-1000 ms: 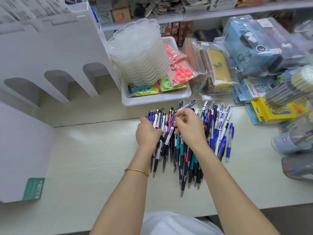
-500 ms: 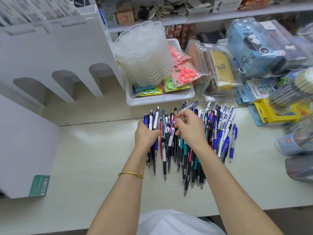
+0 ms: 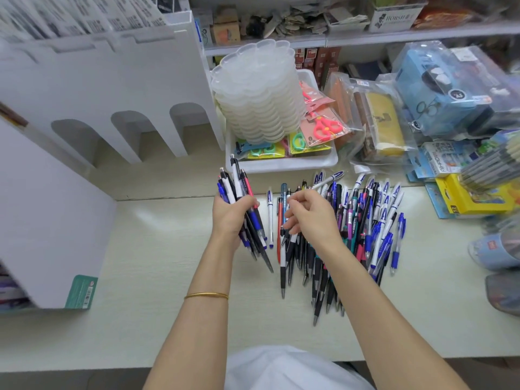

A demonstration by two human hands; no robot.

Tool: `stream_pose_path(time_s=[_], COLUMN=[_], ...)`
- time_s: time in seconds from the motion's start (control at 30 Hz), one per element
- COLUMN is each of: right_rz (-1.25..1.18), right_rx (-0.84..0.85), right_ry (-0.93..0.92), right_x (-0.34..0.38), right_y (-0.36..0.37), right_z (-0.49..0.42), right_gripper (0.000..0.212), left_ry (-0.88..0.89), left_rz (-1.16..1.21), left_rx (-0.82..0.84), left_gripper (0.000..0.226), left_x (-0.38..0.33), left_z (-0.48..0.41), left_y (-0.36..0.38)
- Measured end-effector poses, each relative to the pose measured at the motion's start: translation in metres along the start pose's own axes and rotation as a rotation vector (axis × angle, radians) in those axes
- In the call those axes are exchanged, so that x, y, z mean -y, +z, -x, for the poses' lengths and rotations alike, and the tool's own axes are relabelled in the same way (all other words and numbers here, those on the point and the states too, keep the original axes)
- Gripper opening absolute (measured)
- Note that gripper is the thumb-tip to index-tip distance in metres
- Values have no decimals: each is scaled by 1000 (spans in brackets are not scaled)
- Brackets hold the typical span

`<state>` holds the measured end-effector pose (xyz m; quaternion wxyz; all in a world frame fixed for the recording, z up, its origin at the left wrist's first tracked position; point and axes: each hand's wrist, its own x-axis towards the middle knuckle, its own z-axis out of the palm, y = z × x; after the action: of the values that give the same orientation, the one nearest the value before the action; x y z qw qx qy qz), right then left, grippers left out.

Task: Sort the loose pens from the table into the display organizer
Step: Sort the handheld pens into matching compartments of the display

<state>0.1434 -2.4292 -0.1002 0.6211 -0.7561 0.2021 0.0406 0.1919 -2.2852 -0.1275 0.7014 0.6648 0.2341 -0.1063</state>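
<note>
A heap of loose pens (image 3: 354,229), blue, black, white and teal, lies on the pale table (image 3: 140,249) right of centre. My left hand (image 3: 229,213) grips a bundle of pens (image 3: 239,190), lifted off the heap and tilted, tips pointing down to the right. My right hand (image 3: 312,215) hovers over the heap's left side with fingers loosely curled, holding nothing that I can make out. The white display organizer (image 3: 112,85) with arched slots stands at the back left; another white panel (image 3: 42,220) of it is close on the left.
A white tray (image 3: 281,164) with stacked clear palettes (image 3: 259,91) and packaged scissors sits behind the pens. Bagged stationery, a blue box (image 3: 447,88) and a yellow pack (image 3: 475,198) crowd the right side. A shelf runs along the back.
My left hand has gathered a bundle of pens and lifted it left, away from the heap. My right hand has let go and stays over the pile.
</note>
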Motion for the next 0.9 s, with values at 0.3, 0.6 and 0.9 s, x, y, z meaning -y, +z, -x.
stream_pose_path(time_s=[0.3, 0.6, 0.9], right_rz=[-740, -1041, -832], right_rx=[-7, 77, 54], right_ry=[440, 455, 329], right_x=[12, 35, 37], right_y=[48, 60, 70], right_z=[22, 1, -1], right_gripper=[28, 41, 24], left_ry=[360, 555, 425], left_rz=[221, 137, 198], left_rx=[-12, 186, 247], left_gripper=[44, 53, 64], left_x=[-62, -58, -53], left_z=[26, 47, 49], left_y=[12, 14, 0])
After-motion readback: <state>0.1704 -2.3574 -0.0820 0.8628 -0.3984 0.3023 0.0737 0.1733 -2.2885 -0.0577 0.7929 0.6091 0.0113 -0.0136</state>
